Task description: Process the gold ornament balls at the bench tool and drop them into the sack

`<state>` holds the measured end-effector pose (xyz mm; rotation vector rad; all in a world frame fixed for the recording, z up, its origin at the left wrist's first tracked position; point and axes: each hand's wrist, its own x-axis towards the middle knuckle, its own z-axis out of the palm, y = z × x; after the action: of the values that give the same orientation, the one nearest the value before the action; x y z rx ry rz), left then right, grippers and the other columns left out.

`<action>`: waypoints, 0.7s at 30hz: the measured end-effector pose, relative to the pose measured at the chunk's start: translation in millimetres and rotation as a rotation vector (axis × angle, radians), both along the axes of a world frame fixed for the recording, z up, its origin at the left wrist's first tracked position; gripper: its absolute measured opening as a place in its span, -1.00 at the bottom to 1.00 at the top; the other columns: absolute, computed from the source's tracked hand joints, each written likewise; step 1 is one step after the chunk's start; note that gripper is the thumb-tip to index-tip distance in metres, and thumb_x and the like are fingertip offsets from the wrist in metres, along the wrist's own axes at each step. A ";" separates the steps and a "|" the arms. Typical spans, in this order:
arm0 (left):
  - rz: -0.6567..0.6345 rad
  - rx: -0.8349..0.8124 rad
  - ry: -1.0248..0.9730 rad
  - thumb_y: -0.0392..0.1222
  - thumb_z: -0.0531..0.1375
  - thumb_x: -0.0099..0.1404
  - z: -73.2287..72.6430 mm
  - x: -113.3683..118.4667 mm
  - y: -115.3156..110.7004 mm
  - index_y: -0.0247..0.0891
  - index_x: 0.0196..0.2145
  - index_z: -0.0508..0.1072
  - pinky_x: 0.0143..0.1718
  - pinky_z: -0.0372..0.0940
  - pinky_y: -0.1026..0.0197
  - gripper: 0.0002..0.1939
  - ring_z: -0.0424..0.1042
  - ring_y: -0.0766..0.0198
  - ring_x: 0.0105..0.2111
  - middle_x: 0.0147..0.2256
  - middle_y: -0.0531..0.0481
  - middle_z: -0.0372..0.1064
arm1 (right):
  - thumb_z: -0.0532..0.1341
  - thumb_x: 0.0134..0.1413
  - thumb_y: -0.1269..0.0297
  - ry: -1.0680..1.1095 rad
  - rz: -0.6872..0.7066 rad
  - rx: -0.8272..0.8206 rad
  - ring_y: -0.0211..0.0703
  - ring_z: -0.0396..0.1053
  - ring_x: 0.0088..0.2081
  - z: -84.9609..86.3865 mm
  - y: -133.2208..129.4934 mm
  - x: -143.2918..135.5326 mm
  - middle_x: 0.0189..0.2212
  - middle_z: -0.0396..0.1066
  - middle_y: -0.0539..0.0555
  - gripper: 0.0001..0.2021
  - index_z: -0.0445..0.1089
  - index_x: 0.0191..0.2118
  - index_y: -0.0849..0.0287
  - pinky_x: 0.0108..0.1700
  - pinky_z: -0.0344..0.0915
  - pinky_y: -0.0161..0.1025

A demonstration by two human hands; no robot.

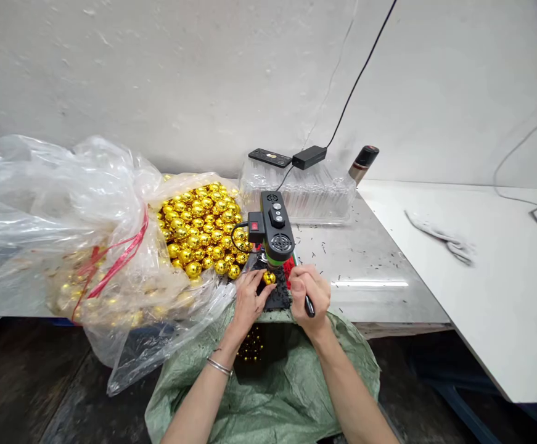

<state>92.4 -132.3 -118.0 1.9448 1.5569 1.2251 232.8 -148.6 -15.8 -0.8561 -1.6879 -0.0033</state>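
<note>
My left hand (248,299) pinches a shiny gold ball (269,277) between thumb and fingers, right below the head of a black device (277,228) with fan grilles, buttons and a red switch. My right hand (311,295) is wrapped round a black handle (309,306); only its rounded end shows, and its other end is hidden in the fist. Small black scraps lie on the dark base (278,295) under the ball. Left of the device is a heap of gold balls (198,225) in a clear plastic bag.
A green woven sack (194,376) hangs open at the table's front edge, with gold balls inside. Behind the device are a clear plastic tray (328,191), a power adapter (309,157) and a spray can (363,164). A glove (439,237) lies on the white table at right.
</note>
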 end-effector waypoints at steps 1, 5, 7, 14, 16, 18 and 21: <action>0.004 -0.004 -0.001 -0.08 0.23 0.36 -0.2 0.3 0.0 -0.18 0.01 0.53 0.08 0.33 -0.09 -0.69 0.46 0.01 -0.04 -0.07 -0.16 0.53 | 0.01 0.30 0.39 0.021 -0.007 0.003 -0.19 0.34 -0.43 -7.2 0.3 -2.6 -0.50 0.36 0.04 -0.74 0.30 -0.43 0.10 -0.37 0.32 -0.20; 0.011 -0.009 -0.009 -0.09 0.25 0.34 -1.8 1.0 0.7 -0.18 0.01 0.53 0.06 0.33 -0.08 -0.69 0.47 0.01 -0.06 -0.08 -0.16 0.53 | -0.03 0.31 0.35 0.078 -0.029 0.021 -0.18 0.30 -0.44 -32.8 0.6 -6.8 -0.49 0.33 0.04 -0.72 0.24 -0.45 0.08 -0.38 0.28 -0.18; 0.000 -0.010 -0.017 -0.09 0.25 0.35 -2.1 1.0 1.0 -0.19 0.01 0.53 0.05 0.33 -0.07 -0.69 0.47 0.02 -0.07 -0.08 -0.16 0.52 | -0.05 0.34 0.29 0.079 -0.042 0.031 -0.19 0.28 -0.44 -41.1 2.2 -6.7 -0.49 0.30 0.04 -0.70 0.21 -0.46 0.07 -0.39 0.27 -0.16; -0.014 -0.012 -0.042 -0.08 0.27 0.33 -1.0 0.5 1.5 -0.21 -0.02 0.54 0.05 0.33 -0.07 -0.70 0.48 0.01 -0.07 -0.09 -0.17 0.52 | -0.05 0.37 0.28 0.080 -0.029 0.088 -0.20 0.28 -0.42 -51.2 6.2 -6.7 -0.47 0.29 0.01 -0.70 0.20 -0.43 0.06 -0.31 0.30 -0.13; -0.021 -0.014 -0.046 -0.08 0.27 0.33 -0.7 0.3 1.8 -0.21 -0.02 0.54 0.05 0.34 -0.08 -0.70 0.48 0.00 -0.07 -0.09 -0.18 0.53 | -0.05 0.37 0.28 0.099 -0.024 0.094 -0.19 0.27 -0.43 -54.1 6.8 -7.1 -0.48 0.29 0.00 -0.70 0.20 -0.44 0.06 -0.28 0.32 -0.12; -0.024 -0.016 -0.043 -0.07 0.27 0.33 -0.5 0.1 2.1 -0.20 -0.03 0.54 0.05 0.34 -0.08 -0.71 0.48 0.01 -0.07 -0.09 -0.17 0.53 | -0.07 0.38 0.23 0.105 -0.032 0.078 -0.19 0.26 -0.45 -59.3 7.9 -6.7 -0.48 0.28 0.00 -0.68 0.19 -0.45 0.05 -0.27 0.33 -0.11; -0.022 -0.009 -0.034 -0.07 0.27 0.33 -0.4 -0.2 1.7 -0.20 -0.03 0.54 0.04 0.35 -0.07 -0.71 0.48 0.01 -0.07 -0.10 -0.17 0.53 | -0.12 0.40 0.10 0.096 -0.072 0.037 -0.18 0.25 -0.45 -70.7 9.7 -4.0 -0.51 0.24 0.00 -0.61 0.15 -0.48 0.04 -0.25 0.34 -0.08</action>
<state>92.2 -130.6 -118.5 1.9206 1.5181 1.2341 228.8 -138.8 -86.5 -0.8755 -1.5625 -0.0414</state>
